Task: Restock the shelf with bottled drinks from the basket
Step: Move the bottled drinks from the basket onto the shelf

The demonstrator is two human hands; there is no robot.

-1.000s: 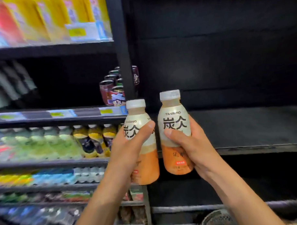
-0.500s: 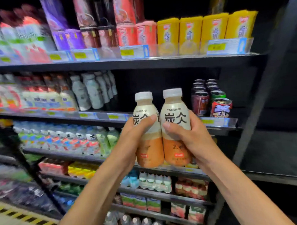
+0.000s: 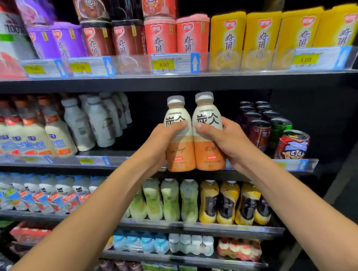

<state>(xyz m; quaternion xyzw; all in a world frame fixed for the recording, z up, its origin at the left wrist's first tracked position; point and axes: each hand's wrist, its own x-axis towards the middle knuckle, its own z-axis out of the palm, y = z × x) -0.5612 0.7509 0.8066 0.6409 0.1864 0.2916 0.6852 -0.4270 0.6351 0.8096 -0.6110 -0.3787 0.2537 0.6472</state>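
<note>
I hold two cream-and-orange bottles with white caps upright, side by side and touching. My left hand (image 3: 161, 144) grips the left bottle (image 3: 179, 149); my right hand (image 3: 225, 139) grips the right bottle (image 3: 209, 148). Both bottles hover at the front edge of the second shelf (image 3: 118, 159), before a dark empty gap between the white bottles and the cans. The basket is out of view.
White milk bottles (image 3: 92, 122) stand left of the gap, dark and red cans (image 3: 275, 128) to its right. Above is a shelf of yellow, red and purple cups (image 3: 227, 38). Green and yellow bottles (image 3: 196, 201) fill the shelf below.
My view swung left from an empty dark shelf bay to this stocked bay. Both bottles came together and moved closer to the gap on the second shelf.
</note>
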